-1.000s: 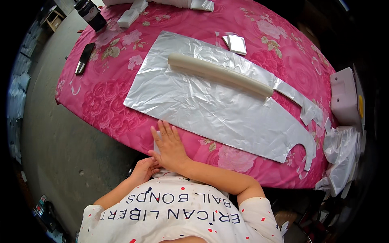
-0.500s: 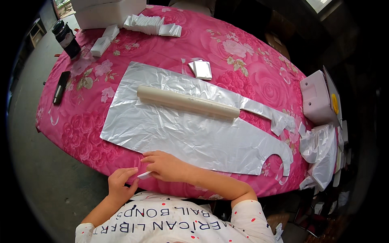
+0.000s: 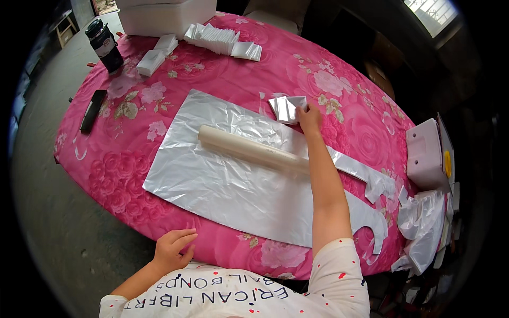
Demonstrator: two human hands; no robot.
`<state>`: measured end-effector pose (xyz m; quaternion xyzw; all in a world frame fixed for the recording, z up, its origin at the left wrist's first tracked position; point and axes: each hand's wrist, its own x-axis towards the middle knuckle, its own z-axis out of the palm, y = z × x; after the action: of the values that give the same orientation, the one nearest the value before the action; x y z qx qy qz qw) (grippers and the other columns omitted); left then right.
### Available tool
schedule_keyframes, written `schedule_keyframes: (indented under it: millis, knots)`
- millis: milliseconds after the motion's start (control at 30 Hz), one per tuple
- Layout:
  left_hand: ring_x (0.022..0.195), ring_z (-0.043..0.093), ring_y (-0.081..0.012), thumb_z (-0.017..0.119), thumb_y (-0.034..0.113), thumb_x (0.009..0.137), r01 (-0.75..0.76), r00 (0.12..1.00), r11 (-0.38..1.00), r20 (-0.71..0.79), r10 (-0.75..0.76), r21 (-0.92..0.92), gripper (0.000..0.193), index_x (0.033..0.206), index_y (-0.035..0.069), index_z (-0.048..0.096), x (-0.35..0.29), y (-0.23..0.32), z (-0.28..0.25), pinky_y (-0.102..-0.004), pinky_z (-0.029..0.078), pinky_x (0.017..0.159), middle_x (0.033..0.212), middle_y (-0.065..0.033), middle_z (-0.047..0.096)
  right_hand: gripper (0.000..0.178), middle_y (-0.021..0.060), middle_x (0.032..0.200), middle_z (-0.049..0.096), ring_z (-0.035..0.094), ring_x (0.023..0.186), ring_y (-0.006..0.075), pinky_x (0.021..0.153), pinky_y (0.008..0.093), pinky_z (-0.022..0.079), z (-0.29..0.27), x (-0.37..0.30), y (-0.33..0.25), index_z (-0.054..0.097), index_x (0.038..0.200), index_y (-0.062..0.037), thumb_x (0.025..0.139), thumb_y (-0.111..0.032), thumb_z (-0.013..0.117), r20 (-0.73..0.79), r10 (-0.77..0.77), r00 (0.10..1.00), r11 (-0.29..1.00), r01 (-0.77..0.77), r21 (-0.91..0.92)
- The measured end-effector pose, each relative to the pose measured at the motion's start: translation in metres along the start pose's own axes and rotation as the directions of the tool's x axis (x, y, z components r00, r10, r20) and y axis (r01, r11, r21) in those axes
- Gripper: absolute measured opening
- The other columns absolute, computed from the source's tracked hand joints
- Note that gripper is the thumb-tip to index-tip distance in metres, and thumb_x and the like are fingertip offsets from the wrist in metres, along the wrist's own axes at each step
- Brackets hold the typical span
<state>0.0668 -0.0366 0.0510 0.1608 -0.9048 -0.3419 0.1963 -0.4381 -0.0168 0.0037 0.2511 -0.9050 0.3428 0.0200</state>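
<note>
At the far side of the sheet, my right hand [image 3: 310, 118] pinches the right edge of a small pile of folded white plastic packets [image 3: 286, 109]. My left hand [image 3: 174, 250] rests at the table's near edge, fingers apart and holding nothing. Between them lies a large silvery-white thin plastic sheet [image 3: 175, 159], wrinkled, with narrow straps and a curved cut-out at its right end. Across it lies a pale round tube [image 3: 244, 146], its right end partly behind my right forearm.
A pink flowered cloth [image 3: 122, 185] covers the table. Far left stand a white box [image 3: 164, 18], a dark bottle [image 3: 106, 49] and rows of folded packets [image 3: 214, 38]. A black oblong object [image 3: 94, 111] lies left. At right are a pinkish-white box [image 3: 424, 153] and bunched plastic [image 3: 421, 217].
My right hand has moved from beside my left hand, out across the sheet to the small pile, which looks more spread. The white folded piece between my hands is gone from there.
</note>
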Motion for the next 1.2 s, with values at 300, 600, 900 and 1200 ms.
schedule_keyframes:
  millis: [300,600,900,1200]
  knots:
    - [0.084,0.062,-0.0257,0.067,-0.001,0.064,0.032,0.999,0.999,-0.038,-0.032,-0.001,0.032,0.095,0.004,0.064,0.0,-0.002,0.002,-0.0313,0.053,0.07,0.107,-0.0142,0.06,0.041,0.016,0.112,0.057,0.052,0.103,0.0322,0.084,0.0383,0.044,-0.052,-0.065,-0.015,0.059,0.11,-0.0039,0.077,-0.028,0.067,0.192,-0.189,0.963,0.982,0.189,0.019]
    - [0.084,0.062,-0.0224,0.065,0.004,0.066,-0.284,0.941,0.959,0.187,0.281,-0.013,0.032,0.098,0.005,0.062,0.022,0.012,0.011,-0.0322,0.051,0.071,0.111,-0.0107,0.059,0.044,0.0121,0.096,0.059,0.055,0.087,0.0311,0.076,0.0397,0.045,-0.148,-0.246,0.039,0.057,0.111,-0.0044,0.07,-0.016,0.071,0.173,-0.31,0.935,0.9,0.347,-0.264]
    - [0.107,0.052,-0.029,0.066,0.015,0.072,-0.614,0.665,0.78,0.455,0.593,-0.12,0.048,0.116,0.004,0.05,0.082,0.045,0.081,-0.0376,0.045,0.088,0.127,-0.013,0.047,0.047,0.0156,0.089,0.059,0.055,0.084,0.0323,0.072,0.0403,0.046,-0.162,-0.361,0.015,0.058,0.104,0.0036,0.073,-0.029,0.069,0.032,0.16,0.987,0.957,-0.147,-0.251]
    - [0.134,0.017,-0.0406,0.058,0.04,0.08,-0.498,0.805,0.866,0.346,0.482,-0.048,0.071,0.136,0.004,0.033,0.143,0.085,0.175,-0.0428,0.024,0.107,0.145,-0.026,0.012,0.047,0.0181,0.112,0.051,0.046,0.107,0.0347,0.092,0.0421,0.038,-0.159,-0.35,0.017,0.057,0.108,0.003,0.081,-0.036,0.06,0.159,-0.076,0.984,0.993,0.089,-0.078]
